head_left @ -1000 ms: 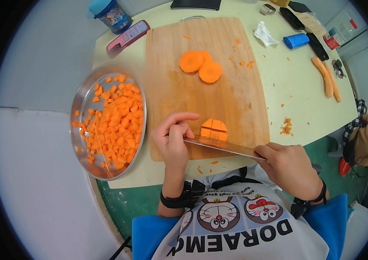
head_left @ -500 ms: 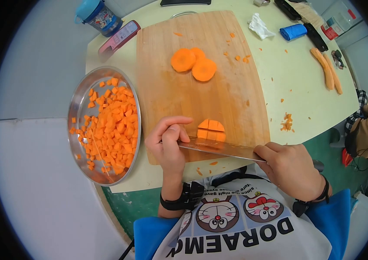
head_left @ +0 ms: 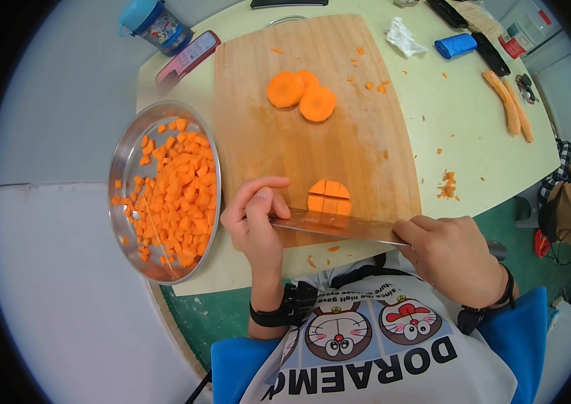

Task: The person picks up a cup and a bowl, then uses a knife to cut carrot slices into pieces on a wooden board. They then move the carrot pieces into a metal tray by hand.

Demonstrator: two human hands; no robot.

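My right hand (head_left: 450, 259) grips the handle of a knife (head_left: 336, 225) whose blade lies across the near edge of the wooden cutting board (head_left: 278, 141). My left hand (head_left: 255, 219) rests its fingers on the blade's tip end. Just beyond the blade sits a carrot slice cut into cubes (head_left: 329, 196), still in its round shape. Three whole carrot slices (head_left: 300, 95) lie overlapping further up the board.
A steel tray (head_left: 127, 161) of diced carrot (head_left: 177, 192) stands left of the board. Carrot peel strips (head_left: 514, 111), a blue roll (head_left: 455, 46), crumpled tissue (head_left: 403, 37) and dark tools lie at the back right. A lidded cup (head_left: 154, 23) and a pink case (head_left: 188, 59) stand back left.
The blade and both hands have barely shifted. My left fingers curled lower onto the blade tip. The view moved slightly.
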